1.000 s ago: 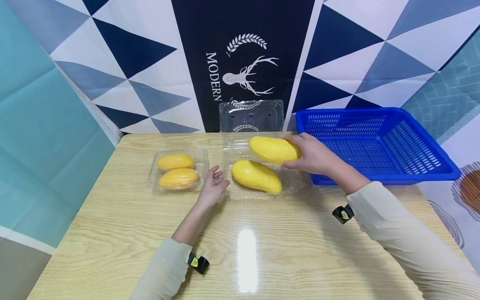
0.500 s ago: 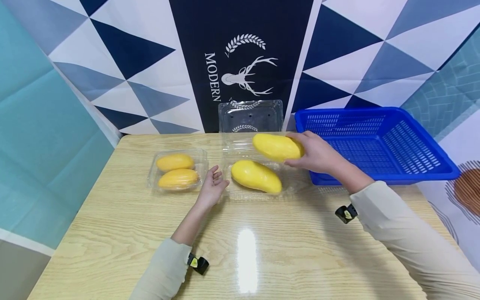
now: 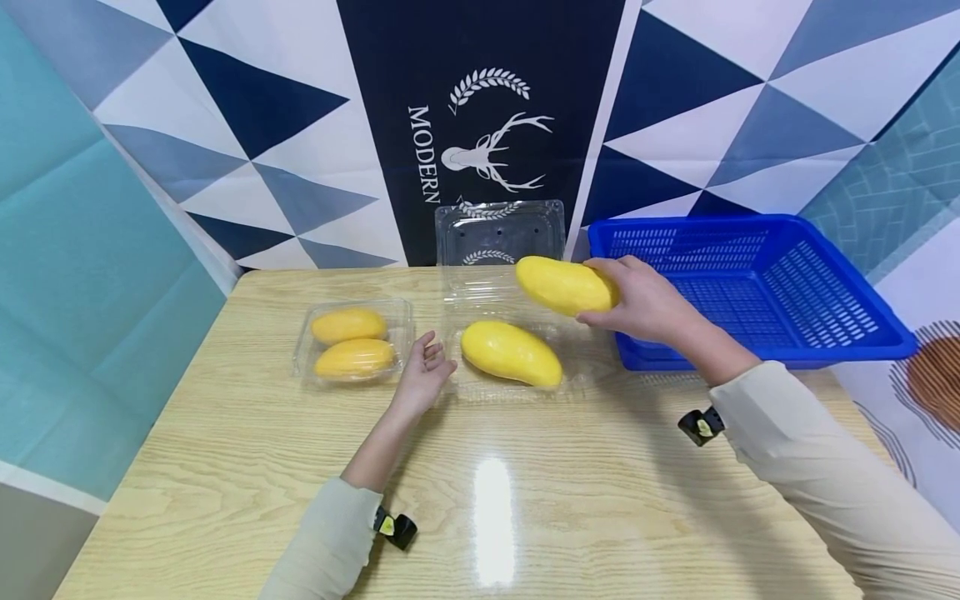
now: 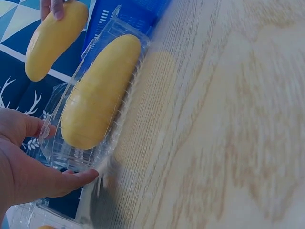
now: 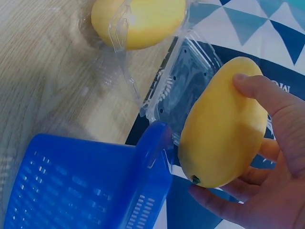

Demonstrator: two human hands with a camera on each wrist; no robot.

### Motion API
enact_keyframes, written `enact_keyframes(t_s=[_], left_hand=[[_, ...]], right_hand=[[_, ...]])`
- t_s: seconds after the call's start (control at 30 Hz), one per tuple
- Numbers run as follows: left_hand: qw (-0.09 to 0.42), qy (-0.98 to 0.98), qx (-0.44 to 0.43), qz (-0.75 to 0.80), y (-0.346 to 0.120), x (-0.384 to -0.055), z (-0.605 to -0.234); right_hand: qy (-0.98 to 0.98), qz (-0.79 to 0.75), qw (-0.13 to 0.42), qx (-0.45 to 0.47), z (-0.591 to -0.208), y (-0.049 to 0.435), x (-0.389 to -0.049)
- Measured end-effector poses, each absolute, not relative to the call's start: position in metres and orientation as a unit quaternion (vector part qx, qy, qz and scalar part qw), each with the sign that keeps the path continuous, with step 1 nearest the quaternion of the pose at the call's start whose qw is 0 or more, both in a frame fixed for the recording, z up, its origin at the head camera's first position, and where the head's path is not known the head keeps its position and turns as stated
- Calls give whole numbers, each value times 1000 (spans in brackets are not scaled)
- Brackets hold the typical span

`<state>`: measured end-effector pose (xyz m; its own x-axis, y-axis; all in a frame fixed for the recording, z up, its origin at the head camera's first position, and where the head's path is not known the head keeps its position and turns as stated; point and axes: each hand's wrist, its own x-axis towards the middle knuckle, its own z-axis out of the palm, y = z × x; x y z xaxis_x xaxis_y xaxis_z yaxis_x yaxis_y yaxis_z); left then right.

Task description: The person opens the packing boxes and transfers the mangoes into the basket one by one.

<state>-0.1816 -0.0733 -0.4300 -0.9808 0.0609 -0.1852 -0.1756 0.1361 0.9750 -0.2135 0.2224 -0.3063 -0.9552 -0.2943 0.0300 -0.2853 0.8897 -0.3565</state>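
Note:
My right hand (image 3: pixel 637 300) grips a yellow mango (image 3: pixel 564 285) by its right end, raised above an open clear plastic clamshell box (image 3: pixel 457 379). In the right wrist view, the thumb lies on top of the held mango (image 5: pixel 224 124) and the fingers are curled beneath it. A second mango (image 3: pixel 512 353) lies inside the box, whose lid (image 3: pixel 501 233) stands up against the backdrop. My left hand (image 3: pixel 424 379) is at the box's left end. Its thumb and fingers are loosely spread at the box edge in the left wrist view (image 4: pixel 50 179); firm contact is hard to tell.
Left of my left hand sits a closed clear box (image 3: pixel 405 321) with two orange-yellow mangoes (image 3: pixel 354 357) inside. A blue plastic basket (image 3: pixel 750 354) stands at the table's right back. Behind the wooden table (image 3: pixel 570 508) hangs a patterned backdrop (image 3: pixel 300 100).
My right hand has lifted the held mango a little higher and moved it slightly right, away from the mango in the box. My left hand has stayed in place.

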Motion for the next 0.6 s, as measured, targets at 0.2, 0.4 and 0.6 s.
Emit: enact_keyframes(t_s=[0.2, 0.4, 0.6], left_hand=[[94, 752, -38, 651, -74, -181, -431], [99, 749, -37, 654, -74, -182, -430], [95, 750, -35, 653, -73, -182, -431]], right_hand=[[975, -179, 20, -128, -303, 226, -211], [977, -183, 20, -106, -299, 230, -211], [978, -184, 19, -94, -297, 236, -210]])
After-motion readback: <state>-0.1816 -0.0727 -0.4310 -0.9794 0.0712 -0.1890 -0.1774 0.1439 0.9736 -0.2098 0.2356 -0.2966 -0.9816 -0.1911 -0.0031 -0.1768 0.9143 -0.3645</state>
